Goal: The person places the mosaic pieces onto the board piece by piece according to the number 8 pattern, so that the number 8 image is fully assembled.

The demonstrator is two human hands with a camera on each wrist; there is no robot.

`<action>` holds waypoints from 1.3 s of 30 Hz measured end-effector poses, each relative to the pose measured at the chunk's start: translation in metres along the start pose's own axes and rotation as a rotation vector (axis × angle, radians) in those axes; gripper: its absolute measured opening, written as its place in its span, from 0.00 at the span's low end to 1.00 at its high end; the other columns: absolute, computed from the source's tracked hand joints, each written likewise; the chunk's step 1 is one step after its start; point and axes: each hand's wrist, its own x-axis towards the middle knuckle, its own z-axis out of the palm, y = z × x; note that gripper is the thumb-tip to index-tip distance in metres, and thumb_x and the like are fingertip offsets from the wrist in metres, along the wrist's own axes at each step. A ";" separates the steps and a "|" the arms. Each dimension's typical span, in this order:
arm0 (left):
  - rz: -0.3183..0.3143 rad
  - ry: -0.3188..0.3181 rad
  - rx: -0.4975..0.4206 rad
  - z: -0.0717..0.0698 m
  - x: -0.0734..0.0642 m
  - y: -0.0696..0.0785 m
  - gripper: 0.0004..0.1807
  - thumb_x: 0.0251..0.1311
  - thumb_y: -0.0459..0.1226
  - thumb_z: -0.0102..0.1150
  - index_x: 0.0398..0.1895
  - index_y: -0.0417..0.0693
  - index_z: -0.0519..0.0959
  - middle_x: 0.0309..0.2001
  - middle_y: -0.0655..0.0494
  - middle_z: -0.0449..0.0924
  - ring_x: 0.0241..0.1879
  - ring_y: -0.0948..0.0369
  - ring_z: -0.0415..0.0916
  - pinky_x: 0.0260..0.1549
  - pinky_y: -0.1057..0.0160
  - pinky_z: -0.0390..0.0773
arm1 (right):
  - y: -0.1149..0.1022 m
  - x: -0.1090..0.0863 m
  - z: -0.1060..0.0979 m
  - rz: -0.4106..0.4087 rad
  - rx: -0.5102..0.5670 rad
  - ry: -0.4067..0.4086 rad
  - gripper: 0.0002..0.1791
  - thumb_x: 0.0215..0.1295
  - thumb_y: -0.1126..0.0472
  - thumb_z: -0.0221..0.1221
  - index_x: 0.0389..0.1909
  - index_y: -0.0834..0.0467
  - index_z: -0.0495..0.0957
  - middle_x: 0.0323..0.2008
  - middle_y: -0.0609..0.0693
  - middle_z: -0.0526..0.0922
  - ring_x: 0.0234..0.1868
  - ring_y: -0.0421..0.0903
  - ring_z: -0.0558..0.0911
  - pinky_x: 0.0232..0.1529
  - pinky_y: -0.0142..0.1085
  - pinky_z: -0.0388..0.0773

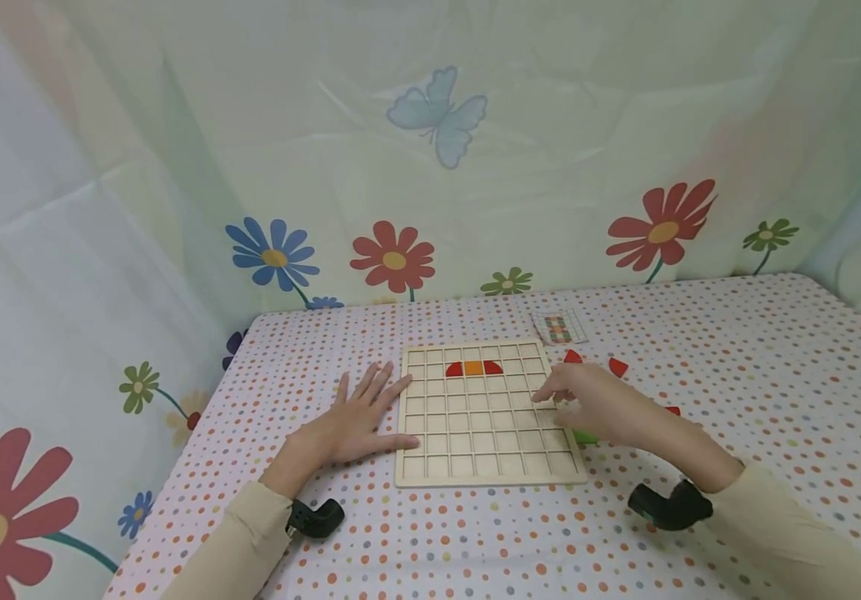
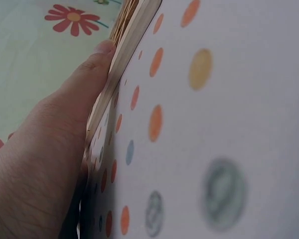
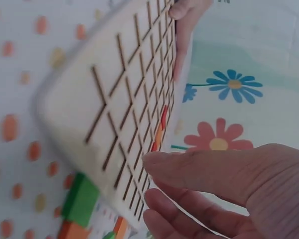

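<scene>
A wooden grid board (image 1: 483, 421) lies on the dotted tablecloth. In an upper row, an orange square piece (image 1: 473, 367) sits between two red curved pieces, one on the left (image 1: 454, 369) and one on the right (image 1: 493, 367). My left hand (image 1: 351, 423) is spread at the board's left side, thumb and fingertips on its rim; the left wrist view shows the thumb against this edge. Over the right edge hovers my right hand (image 1: 598, 404), fingers loosely bent. Its thumb (image 3: 162, 164) and fingers stand apart in the right wrist view, with nothing showing between them.
Right of the board lie loose red pieces (image 1: 618, 367) and a green piece (image 1: 586, 437), partly behind my right hand. The right wrist view shows a green block (image 3: 80, 199) beside an orange block (image 3: 72, 230). A printed pattern card (image 1: 559, 327) lies beyond the board's top right corner.
</scene>
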 end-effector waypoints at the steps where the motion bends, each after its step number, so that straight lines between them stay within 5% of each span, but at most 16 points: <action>1: 0.000 0.001 0.000 0.000 0.000 0.000 0.55 0.66 0.73 0.50 0.87 0.60 0.44 0.86 0.48 0.34 0.84 0.47 0.26 0.75 0.31 0.29 | 0.002 -0.006 0.000 0.009 -0.002 -0.003 0.15 0.57 0.71 0.75 0.47 0.62 0.89 0.45 0.51 0.86 0.45 0.52 0.84 0.43 0.45 0.84; 13: 0.003 -0.020 0.002 0.002 0.003 0.000 0.56 0.64 0.76 0.46 0.87 0.63 0.41 0.86 0.52 0.30 0.84 0.51 0.24 0.75 0.32 0.27 | 0.040 -0.029 0.016 -0.012 0.027 0.055 0.19 0.50 0.70 0.79 0.45 0.64 0.87 0.40 0.49 0.89 0.41 0.48 0.87 0.44 0.44 0.86; 25: 0.001 0.003 -0.009 0.000 -0.002 0.000 0.54 0.67 0.72 0.50 0.87 0.62 0.45 0.86 0.49 0.33 0.84 0.49 0.26 0.75 0.31 0.28 | 0.040 -0.026 0.020 0.085 0.065 0.091 0.18 0.50 0.70 0.79 0.42 0.65 0.86 0.38 0.50 0.89 0.36 0.46 0.86 0.37 0.38 0.84; 32: -0.006 0.004 -0.007 0.000 -0.003 0.000 0.54 0.66 0.72 0.51 0.87 0.61 0.45 0.86 0.49 0.34 0.84 0.48 0.26 0.75 0.30 0.29 | 0.043 -0.030 0.025 0.043 0.061 0.172 0.16 0.46 0.69 0.81 0.38 0.60 0.91 0.37 0.48 0.86 0.31 0.39 0.81 0.30 0.31 0.79; 39: 0.005 0.006 -0.007 0.001 -0.001 -0.001 0.54 0.66 0.73 0.50 0.87 0.62 0.44 0.86 0.50 0.33 0.84 0.49 0.26 0.75 0.30 0.29 | 0.045 -0.035 0.017 0.024 0.085 0.143 0.14 0.48 0.70 0.79 0.36 0.56 0.91 0.34 0.43 0.86 0.32 0.38 0.81 0.32 0.31 0.81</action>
